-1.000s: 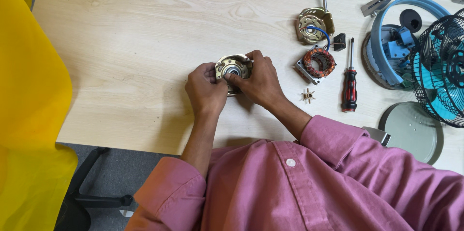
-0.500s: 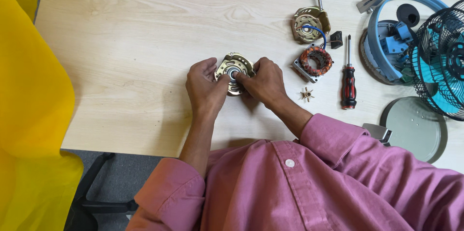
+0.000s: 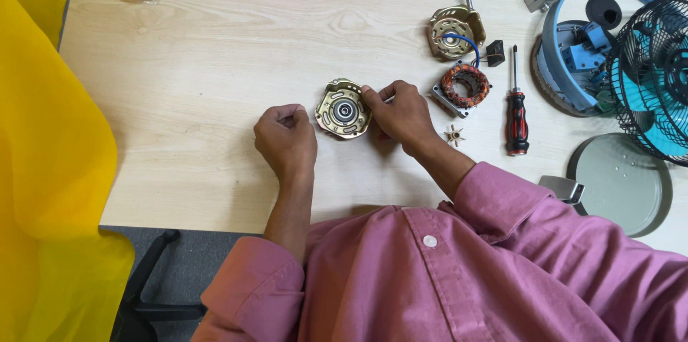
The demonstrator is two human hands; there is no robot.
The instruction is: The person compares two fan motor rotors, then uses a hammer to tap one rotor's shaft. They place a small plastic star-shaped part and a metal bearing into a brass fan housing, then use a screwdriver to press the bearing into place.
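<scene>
A round brass-coloured motor end cover [image 3: 342,109] with a bearing in its middle lies on the light wooden table [image 3: 215,63]. My right hand [image 3: 401,114] pinches its right rim with thumb and forefinger. My left hand [image 3: 285,140] rests just left of the cover, fingers curled in, apart from it and holding nothing that I can see.
To the right lie a copper-wound stator [image 3: 464,84], a second brass cover with a shaft [image 3: 456,27], a small star-shaped part [image 3: 453,134], a red-and-black screwdriver [image 3: 516,109], blue fan housing parts [image 3: 580,48], a fan grille [image 3: 656,70] and a grey round base [image 3: 620,184]. Yellow fabric [image 3: 43,170] hangs left.
My left hand has let go of the motor cover and pulled back to the left. The cover now lies flat, held only by my right hand.
</scene>
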